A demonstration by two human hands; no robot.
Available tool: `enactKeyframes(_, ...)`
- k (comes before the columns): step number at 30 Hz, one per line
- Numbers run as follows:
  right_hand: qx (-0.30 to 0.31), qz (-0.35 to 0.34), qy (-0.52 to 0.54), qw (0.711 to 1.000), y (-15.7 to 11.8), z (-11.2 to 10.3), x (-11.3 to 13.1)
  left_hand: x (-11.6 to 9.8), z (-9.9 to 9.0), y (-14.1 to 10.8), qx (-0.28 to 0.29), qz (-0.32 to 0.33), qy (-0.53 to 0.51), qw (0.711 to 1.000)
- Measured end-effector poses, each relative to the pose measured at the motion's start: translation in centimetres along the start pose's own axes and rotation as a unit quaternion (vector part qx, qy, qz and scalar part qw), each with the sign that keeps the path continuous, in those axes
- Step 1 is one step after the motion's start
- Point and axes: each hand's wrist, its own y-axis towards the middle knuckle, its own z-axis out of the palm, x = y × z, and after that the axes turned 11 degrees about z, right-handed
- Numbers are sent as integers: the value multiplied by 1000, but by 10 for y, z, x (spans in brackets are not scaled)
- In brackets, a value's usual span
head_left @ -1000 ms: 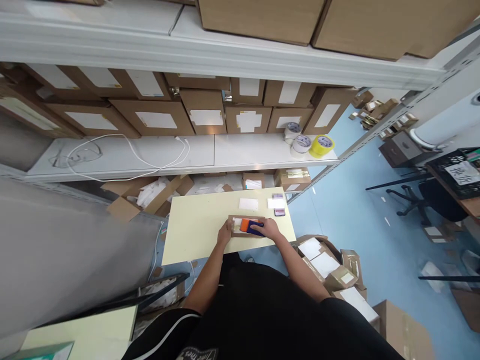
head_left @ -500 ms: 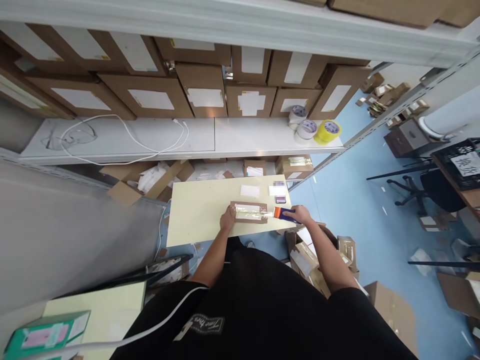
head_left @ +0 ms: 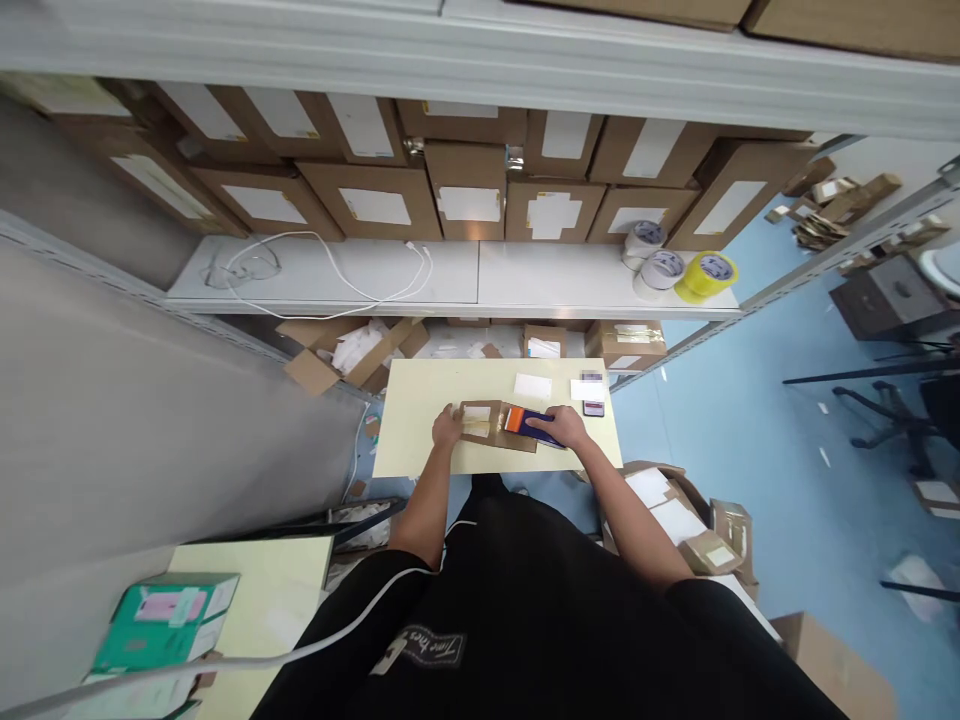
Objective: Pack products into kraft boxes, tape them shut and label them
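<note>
A small flat brown cardboard box [head_left: 475, 425] with a white label and shiny tape lies on the pale yellow table [head_left: 420, 385]. My left hand [head_left: 448, 427] is closed on the box's left end. In my right hand [head_left: 566, 427] is a dark blue and orange object [head_left: 525, 423], which looks like a tape dispenser; it lies over the right part of the box. Behind the box is a white paper [head_left: 533, 386]. Further right, another white paper [head_left: 586, 390] lies beside a phone-like item [head_left: 593, 409].
Above the table, a grey shelf [head_left: 551, 280] bears labelled boxes, a white cable [head_left: 330, 258], white tape rolls [head_left: 660, 270] and a yellow roll [head_left: 706, 275]. Open cartons stand at the right, and a green box [head_left: 154, 620] lies on another table at lower left.
The view has shifted left. My right hand and the blue and orange object have moved left, from beyond the box's right end to over the box.
</note>
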Motion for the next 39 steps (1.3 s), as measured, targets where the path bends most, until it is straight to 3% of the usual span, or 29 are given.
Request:
enactKeyframes(3, -2, 9, -18, 1000, -3, 5, 49, -12, -16, -7, 17, 22, -56, 998)
enactKeyframes(6, -1, 3, -44, 999, -5, 9, 81, -26, -23, -22, 62, 19, -149, 987)
enactKeyframes(10, -8, -3, -68, 998, -6, 12, 95, -39, -23, -35, 94, 29, -200, 975)
enactKeyframes(13, -14, 7, -62, 998, -7, 11, 89, -47, -19, -34, 89, 42, -155, 983)
enactKeyframes(22, -25, 40, -8, 999, -21, 8, 45, -69, 13, -33, 73, 108, -69, 989)
enactKeyframes(31, -53, 95, 25, 994, -30, -9, -5, -114, 61, -31, 82, 156, -43, 983)
enactKeyframes(35, -50, 109, 28, 992, -40, -23, -57, -112, 57, -23, 84, 141, -14, 986)
enactKeyframes(39, -54, 143, 27, 988, -45, -27, -118, -85, 37, -13, 73, 97, -2, 993)
